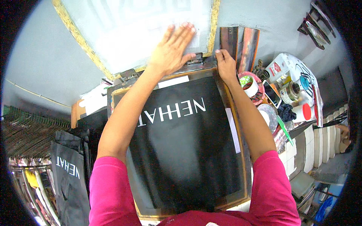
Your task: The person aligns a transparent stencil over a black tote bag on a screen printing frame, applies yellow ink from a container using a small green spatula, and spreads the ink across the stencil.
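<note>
A printing screen (151, 37) with pale mesh and a yellowish frame is tilted up at the far side. My left hand (172, 51) lies flat against its mesh, fingers stretched out. At the far right corner of the printing board (234, 128), my right hand (226, 67) has its fingers curled by the edge; what they grip is hidden. Between my forearms a black bag (181, 150) lies flat on the board, its white lettering upside down to me. My left forearm covers part of that lettering. A hinge (195, 58) joins screen and board.
Two squeegees (229, 43) lean on the wall beyond my right hand. Right of the board are a tape roll (249, 86), a phone (273, 94), a tin (289, 92), a red-lidded jar (302, 112) and a green stick (285, 130). Printed black bags (69, 184) stand at the left.
</note>
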### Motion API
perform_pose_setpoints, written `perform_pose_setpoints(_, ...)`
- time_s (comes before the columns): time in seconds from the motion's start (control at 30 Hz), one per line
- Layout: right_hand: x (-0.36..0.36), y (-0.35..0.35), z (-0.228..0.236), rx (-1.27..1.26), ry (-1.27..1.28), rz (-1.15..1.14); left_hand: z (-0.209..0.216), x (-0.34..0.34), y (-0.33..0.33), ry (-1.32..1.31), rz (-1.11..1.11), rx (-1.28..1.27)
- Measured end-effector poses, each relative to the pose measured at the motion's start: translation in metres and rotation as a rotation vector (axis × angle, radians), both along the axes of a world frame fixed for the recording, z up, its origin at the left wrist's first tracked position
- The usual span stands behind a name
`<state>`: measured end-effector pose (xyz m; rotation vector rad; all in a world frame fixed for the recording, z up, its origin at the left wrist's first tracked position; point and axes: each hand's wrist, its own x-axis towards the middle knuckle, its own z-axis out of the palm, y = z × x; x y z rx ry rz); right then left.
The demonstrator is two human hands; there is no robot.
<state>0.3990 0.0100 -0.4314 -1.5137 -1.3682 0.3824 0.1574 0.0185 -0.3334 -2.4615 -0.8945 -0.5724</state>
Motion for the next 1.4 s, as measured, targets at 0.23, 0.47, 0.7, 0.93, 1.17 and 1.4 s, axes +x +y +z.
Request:
perform_pose_setpoints(0.23,-0.001,-0.005,0.007,-0.020,-0.009,0.000,0.000,0.024,0.001,-0.119,-0.067,-0.023)
perform_pose_setpoints(0.47,-0.002,0.004,-0.001,0.029,-0.037,0.006,-0.007,0.036,-0.011,0.013,-0.218,-0.307)
perform_pose_setpoints(0.7,0.006,-0.003,-0.006,0.032,-0.091,0.061,-0.002,-0.008,-0.193,-0.388,-0.031,-0.731)
perform_pose_setpoints(0.93,0.025,-0.057,0.060,-0.138,-0.054,0.187,-0.027,-0.071,-0.306,-0.473,0.410,-0.876)
perform_pose_setpoints(1.17,0.044,-0.303,0.113,-0.024,0.157,0.261,-0.055,-0.010,-0.234,-0.500,0.384,-0.708)
perform_pose_setpoints(1.4,0.075,-0.479,0.056,-0.228,0.266,-0.098,-0.087,0.015,-0.164,-0.356,0.525,-0.618)
